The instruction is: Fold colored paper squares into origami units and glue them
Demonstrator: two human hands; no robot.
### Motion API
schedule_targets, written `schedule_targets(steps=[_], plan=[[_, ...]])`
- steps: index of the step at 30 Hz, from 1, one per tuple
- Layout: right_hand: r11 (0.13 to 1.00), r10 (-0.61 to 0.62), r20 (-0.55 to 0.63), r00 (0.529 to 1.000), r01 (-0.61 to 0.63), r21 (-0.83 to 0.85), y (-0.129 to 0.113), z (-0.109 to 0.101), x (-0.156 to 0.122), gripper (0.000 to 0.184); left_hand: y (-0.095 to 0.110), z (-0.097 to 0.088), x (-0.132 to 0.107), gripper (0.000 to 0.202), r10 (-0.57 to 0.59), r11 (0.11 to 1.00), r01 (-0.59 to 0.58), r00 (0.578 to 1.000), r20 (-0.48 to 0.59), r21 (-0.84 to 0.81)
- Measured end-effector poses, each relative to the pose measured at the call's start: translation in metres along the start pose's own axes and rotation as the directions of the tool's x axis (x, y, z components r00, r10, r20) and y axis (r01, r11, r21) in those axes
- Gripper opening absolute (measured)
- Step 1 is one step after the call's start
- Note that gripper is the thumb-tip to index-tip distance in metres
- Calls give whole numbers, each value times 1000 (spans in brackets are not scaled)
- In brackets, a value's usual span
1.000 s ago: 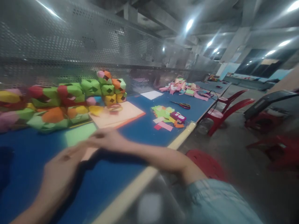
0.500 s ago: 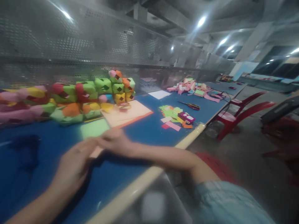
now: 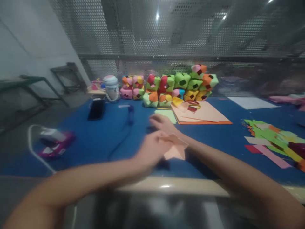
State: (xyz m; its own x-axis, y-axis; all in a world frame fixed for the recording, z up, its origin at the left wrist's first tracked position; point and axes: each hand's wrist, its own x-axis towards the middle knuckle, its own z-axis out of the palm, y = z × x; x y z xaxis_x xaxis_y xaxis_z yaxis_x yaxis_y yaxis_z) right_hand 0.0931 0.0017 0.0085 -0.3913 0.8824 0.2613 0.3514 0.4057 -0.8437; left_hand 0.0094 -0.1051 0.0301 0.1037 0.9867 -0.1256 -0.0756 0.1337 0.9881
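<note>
Both my hands meet over a small peach paper piece (image 3: pixel 175 148) lying on the blue table (image 3: pixel 102 136) near its front edge. My left hand (image 3: pixel 151 151) is curled with its fingertips on the paper's left side. Beyond the sheet, my right hand (image 3: pixel 163 123) rests with its fingers bent down onto the paper's far edge. Both hands are blurred by motion. Behind them lie a green sheet (image 3: pixel 166 114) and a stack of peach and orange sheets (image 3: pixel 202 114).
A row of coloured folded paper cubes (image 3: pixel 171 86) stands along the perforated metal screen (image 3: pixel 166 38). Paper scraps (image 3: pixel 269 140) lie at the right. A black phone (image 3: pixel 96 109), a blue cable (image 3: pixel 130 116), a white jar (image 3: pixel 111 87) and a pink-white device (image 3: pixel 53 141) sit left.
The view has swung left, bringing the phone, jar and wall into sight. My hands stay together on the peach paper, now seen near the table's front edge.
</note>
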Motion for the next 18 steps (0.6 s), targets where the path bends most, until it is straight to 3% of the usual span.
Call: schedule_targets(steps=[3,10,14,18], plan=[[982,87,79,993,-72,-175,-8,34,21,31,3,-1,-9,10,-12,1000,12,1000,23,-3],[912,222,-71,972,-233,-338,-19,91,67,49,8,-10,-21,7,-3,999,4,998,59,-33],[898,256,-115,960,-280,-340,-17,106,82,37,6,-15,-27,8,-50,999,52,997,62,-18],[910,257,-106,961,-277,-307,-16,99,80,26,2,-26,-22,11,22,1000,-21,999,25,-14]])
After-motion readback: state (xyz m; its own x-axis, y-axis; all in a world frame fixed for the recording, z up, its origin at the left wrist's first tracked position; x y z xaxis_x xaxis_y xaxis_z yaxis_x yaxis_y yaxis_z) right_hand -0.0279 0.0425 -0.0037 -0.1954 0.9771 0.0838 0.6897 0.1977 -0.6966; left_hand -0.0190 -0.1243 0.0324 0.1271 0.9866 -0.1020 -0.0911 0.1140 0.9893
